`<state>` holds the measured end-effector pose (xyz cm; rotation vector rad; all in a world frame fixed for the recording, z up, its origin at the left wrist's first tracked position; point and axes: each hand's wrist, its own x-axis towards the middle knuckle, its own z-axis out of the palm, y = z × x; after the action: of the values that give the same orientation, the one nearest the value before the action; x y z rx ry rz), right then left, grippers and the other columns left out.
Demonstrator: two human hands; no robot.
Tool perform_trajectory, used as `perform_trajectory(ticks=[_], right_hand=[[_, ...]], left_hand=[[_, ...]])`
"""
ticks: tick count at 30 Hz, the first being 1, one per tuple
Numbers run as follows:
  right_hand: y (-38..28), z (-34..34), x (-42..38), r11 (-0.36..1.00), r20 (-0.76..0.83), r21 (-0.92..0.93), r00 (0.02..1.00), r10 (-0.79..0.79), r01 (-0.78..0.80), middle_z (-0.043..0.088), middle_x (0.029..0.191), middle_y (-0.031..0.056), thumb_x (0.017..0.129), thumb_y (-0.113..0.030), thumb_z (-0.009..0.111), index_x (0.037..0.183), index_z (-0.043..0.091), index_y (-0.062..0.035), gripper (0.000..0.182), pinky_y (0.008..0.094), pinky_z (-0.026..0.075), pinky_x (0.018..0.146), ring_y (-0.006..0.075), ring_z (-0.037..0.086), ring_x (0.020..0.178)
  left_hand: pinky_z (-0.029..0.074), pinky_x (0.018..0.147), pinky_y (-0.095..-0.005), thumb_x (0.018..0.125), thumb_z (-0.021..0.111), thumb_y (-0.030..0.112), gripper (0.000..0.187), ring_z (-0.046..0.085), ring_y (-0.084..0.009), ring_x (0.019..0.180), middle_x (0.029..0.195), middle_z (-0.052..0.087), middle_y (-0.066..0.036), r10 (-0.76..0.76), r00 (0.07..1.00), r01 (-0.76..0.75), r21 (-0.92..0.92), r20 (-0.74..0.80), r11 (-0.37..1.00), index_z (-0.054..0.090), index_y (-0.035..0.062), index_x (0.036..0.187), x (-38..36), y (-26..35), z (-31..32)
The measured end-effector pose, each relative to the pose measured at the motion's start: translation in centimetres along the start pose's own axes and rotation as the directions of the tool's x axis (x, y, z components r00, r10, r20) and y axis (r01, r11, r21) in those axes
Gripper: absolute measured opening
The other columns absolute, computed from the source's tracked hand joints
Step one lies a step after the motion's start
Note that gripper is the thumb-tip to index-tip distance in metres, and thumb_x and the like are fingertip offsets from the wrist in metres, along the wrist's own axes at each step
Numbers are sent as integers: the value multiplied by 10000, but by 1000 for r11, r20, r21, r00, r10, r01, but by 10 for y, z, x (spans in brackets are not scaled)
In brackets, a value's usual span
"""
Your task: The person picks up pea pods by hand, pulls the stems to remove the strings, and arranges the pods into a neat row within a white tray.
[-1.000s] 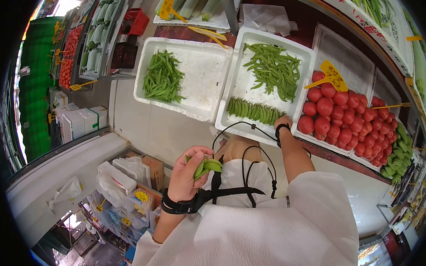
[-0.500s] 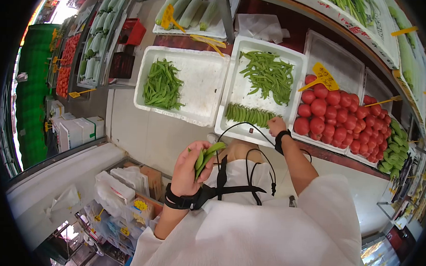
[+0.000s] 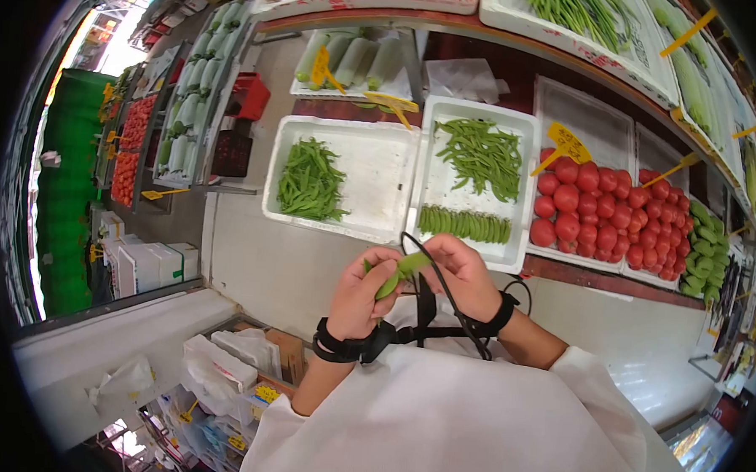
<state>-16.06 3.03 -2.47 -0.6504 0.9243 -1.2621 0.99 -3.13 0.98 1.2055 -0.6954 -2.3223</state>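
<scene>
My left hand (image 3: 360, 296) is closed around a small bunch of green pea pods (image 3: 398, 271) held in front of my chest. My right hand (image 3: 458, 273) has come up against the same bunch, its fingers touching the pods' upper ends. Both wrists wear black bands with cables. Just beyond my hands is a white foam tray (image 3: 437, 188) with a neat row of pea pods (image 3: 464, 225) along its near edge and a loose heap of green beans (image 3: 481, 154) farther back.
To the left stands another white tray (image 3: 372, 168) with a pile of green pods (image 3: 309, 182). Red tomatoes (image 3: 603, 212) with a yellow price tag (image 3: 567, 145) fill the bin on the right. Boxes and plastic bags (image 3: 220, 372) sit low at the left.
My right hand left the row of pods in the tray and came back to join my left hand at the held bunch. The view tilted up slightly.
</scene>
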Motion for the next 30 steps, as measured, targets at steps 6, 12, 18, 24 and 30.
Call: perform_trajectory(ticks=[6, 12, 18, 24, 30], right_hand=[[-24, -8, 7, 789, -63, -598, 973, -224, 143, 546, 820, 58, 878, 9, 524, 933, 568, -9, 72, 228, 414, 570, 109, 501, 639], [-67, 46, 9, 631, 25, -741, 949, -315, 229, 480, 759, 41, 800, -24, 619, 899, 581, -26, 106, 234, 372, 532, 106, 467, 618], [-58, 76, 18, 942, 253, -258, 956, -149, 215, 507, 920, 38, 883, -32, 580, 1049, 589, 13, 172, 203, 419, 700, 78, 516, 795], [-54, 77, 22, 941, 265, -300, 962, -72, 153, 538, 918, 35, 895, -5, 571, 1017, 612, 12, 130, 205, 425, 716, 79, 539, 807], [-64, 71, 22, 953, 159, -263, 981, -110, 149, 579, 917, 44, 888, -11, 589, 984, 610, 13, 101, 195, 450, 656, 76, 572, 757]], left_hand=[[243, 357, -168, 947, 475, 119, 98, 328, -46, 418, 747, 526, -77, 118, 993, -113, -179, 13, 977, 524, 80, 1023, -25, 16, -16], [252, 367, -160, 947, 476, 98, 121, 335, -31, 422, 747, 540, -71, 181, 983, -172, -205, 24, 964, 535, 53, 1043, -44, 22, -20], [236, 375, -163, 952, 484, 116, 145, 310, -26, 421, 783, 545, -58, 214, 972, -191, -217, 91, 957, 529, 51, 1074, -55, 18, -26], [243, 377, -161, 947, 497, 127, 192, 322, -23, 421, 788, 551, -81, 154, 979, -123, -222, 132, 967, 519, 42, 1118, -66, 16, -37], [243, 387, -157, 948, 505, 133, 252, 321, -23, 427, 773, 540, -65, 102, 968, -63, -172, 228, 983, 502, 31, 1178, -66, 11, -40]])
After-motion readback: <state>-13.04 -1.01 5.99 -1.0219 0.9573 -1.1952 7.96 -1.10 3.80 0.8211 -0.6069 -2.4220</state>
